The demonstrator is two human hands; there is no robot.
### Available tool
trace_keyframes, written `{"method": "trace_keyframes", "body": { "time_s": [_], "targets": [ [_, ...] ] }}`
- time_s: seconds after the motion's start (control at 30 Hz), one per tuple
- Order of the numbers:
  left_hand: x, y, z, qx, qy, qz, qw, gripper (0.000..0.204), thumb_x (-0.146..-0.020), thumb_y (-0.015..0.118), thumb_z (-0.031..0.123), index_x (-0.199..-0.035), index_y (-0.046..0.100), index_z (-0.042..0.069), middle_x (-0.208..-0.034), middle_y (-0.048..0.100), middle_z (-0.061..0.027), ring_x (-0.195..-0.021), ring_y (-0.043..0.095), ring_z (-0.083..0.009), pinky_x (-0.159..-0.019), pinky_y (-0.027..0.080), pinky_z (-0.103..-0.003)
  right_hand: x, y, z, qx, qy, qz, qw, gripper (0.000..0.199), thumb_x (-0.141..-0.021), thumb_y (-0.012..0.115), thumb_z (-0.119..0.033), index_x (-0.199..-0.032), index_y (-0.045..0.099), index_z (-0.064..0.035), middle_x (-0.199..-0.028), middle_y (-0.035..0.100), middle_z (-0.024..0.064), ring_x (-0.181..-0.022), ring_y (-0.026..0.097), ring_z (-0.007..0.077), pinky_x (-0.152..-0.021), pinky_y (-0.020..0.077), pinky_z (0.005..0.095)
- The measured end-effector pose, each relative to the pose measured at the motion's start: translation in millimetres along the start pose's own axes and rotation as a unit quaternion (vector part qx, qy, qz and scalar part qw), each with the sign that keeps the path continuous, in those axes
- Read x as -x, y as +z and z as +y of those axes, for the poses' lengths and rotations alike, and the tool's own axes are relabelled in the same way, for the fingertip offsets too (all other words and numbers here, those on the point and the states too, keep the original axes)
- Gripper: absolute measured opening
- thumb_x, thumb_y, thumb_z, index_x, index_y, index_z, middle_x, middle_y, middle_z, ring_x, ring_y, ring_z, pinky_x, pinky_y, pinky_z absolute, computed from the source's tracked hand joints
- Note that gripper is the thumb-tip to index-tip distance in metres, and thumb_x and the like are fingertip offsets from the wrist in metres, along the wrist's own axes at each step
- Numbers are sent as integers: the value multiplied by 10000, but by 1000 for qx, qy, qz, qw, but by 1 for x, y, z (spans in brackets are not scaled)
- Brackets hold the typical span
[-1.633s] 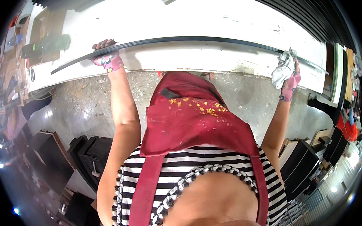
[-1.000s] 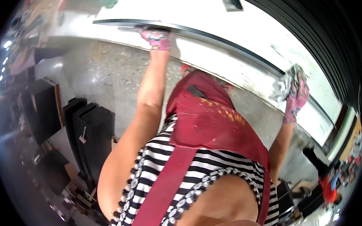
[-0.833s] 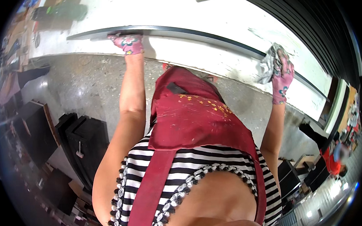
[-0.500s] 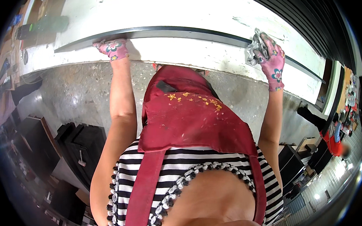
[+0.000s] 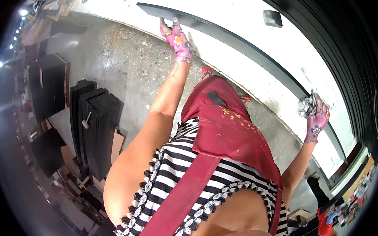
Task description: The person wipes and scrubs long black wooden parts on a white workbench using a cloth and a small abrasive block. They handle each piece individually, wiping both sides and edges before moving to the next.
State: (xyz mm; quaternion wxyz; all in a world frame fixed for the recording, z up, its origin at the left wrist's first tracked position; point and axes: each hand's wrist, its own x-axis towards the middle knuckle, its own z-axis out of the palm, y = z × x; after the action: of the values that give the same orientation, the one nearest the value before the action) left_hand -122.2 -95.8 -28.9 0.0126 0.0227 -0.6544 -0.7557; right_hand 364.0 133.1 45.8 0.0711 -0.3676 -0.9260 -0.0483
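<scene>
A long, narrow dark strip [image 5: 245, 48] lies along the white worktable [image 5: 255, 87]. My right hand [image 5: 317, 121], in a pink flowered glove stained dark at the fingers, holds a crumpled grey rag [image 5: 308, 106] against the strip toward its right end. My left hand [image 5: 178, 41], gloved the same way, is at the table's near edge close to the strip's left part. Its fingers are apart and hold nothing. Whether a fingertip still touches the strip, I cannot tell.
A small dark rectangular block [image 5: 272, 18] sits on the table beyond the strip. Long black slats [image 5: 320, 40] are stacked along the far side. Black panels [image 5: 98, 122] stand on the concrete floor to my left, with a hammer-like tool [image 5: 87, 120] on them.
My left hand has come away from the strip's edge and its fingers have spread. My right hand keeps the rag on the strip. The whole view has turned, and the dark block shows fully.
</scene>
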Motion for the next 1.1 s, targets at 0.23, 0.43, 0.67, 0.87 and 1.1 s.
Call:
{"method": "trace_keyframes", "body": {
  "time_s": [0.23, 0.43, 0.67, 0.87, 1.1],
  "targets": [
    [-92, -27, 63, -26, -2, -22, 999, 641, -946, 324, 544, -1405, 377, 100, -1472, 313, -147, -1360, 282, -303, -1102, 199, -527, -12, -11, -14, -69, -18, 20, 997, 387, -832, 586, -176, -1216, 612, -134, -1117, 652, 77, -947, 573, 305, -866, 444, 400],
    [-172, -16, 3, -80, -96, -113, 986, 577, -1010, 265, 460, -1301, 515, 29, -1247, 568, -154, -1121, 527, -263, -1013, 374, -344, -20, -11, -7, -91, 2, -14, 996, 399, -824, 569, -226, -1206, 615, -120, -1037, 660, 74, -933, 561, 292, -860, 436, 382],
    [-258, -61, -162, -349, 233, 11, 908, 539, -1016, 273, 242, -1496, 133, 40, -1514, 229, -134, -1351, 239, -275, -1133, 174, -360, -30, -2, 3, -125, 14, -45, 991, 385, -823, 634, -221, -1194, 620, -119, -1090, 653, 88, -984, 566, 316, -939, 400, 401],
    [-264, -52, -166, -553, 270, 65, 785, 458, -1006, 303, 144, -1431, 254, -17, -1245, 450, -156, -1097, 423, -272, -968, 325, -372, -91, -21, -6, -421, 137, -6, 897, 434, -851, 666, -67, -1262, 549, 10, -1206, 601, 110, -1051, 586, 192, -932, 461, 310],
    [-277, -22, -170, -477, 485, 178, 711, 105, -970, 421, 140, -1020, 507, 107, -795, 479, 5, -544, 350, -68, -451, 271, -231, -262, -28, -199, -512, 3, 56, 857, 447, -862, 672, -198, -1275, 573, -60, -1197, 615, 107, -1079, 601, 199, -937, 474, 307]
  ]
}}
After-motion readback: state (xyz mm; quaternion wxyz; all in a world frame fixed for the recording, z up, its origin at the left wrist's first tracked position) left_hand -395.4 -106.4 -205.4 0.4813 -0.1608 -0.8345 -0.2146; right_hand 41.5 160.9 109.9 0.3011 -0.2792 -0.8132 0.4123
